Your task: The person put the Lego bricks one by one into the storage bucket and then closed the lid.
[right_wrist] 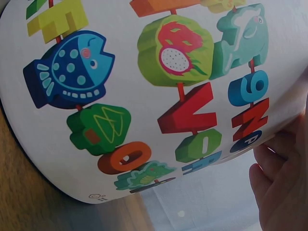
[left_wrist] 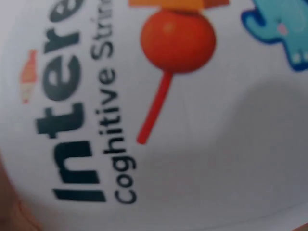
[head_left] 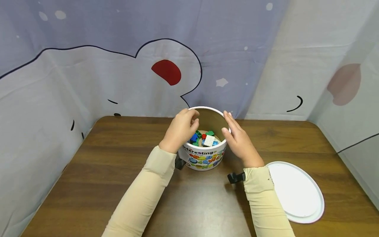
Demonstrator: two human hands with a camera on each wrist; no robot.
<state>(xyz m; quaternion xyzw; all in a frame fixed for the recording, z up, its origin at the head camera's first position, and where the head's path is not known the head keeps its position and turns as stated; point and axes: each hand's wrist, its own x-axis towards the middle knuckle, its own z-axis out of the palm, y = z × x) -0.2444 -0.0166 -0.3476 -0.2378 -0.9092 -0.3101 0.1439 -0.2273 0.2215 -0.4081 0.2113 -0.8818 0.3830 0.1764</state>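
A white bucket [head_left: 189, 154] with printed letters and pictures stands upright on the table. Inside it lie several toy bricks, among them a white brick [head_left: 209, 141], a blue brick [head_left: 194, 138] and a green brick [head_left: 210, 133]. Over the left rim lies my left hand [head_left: 181, 129], fingers bent inward; whether it grips the rim is hidden. At the right rim my right hand [head_left: 241, 141] touches the bucket with fairly straight fingers. The bucket's printed wall [left_wrist: 216, 168] fills the left wrist view. In the right wrist view, fingers [right_wrist: 274, 168] lie beside the wall.
A round white lid [head_left: 296, 191] lies on the brown wooden table [head_left: 195, 204], partly behind the right sleeve [head_left: 263, 197]. A printed cloth backdrop [head_left: 118, 82] rises along the table's back and sides. Black wrist mounts [head_left: 235, 178] sit near the bucket.
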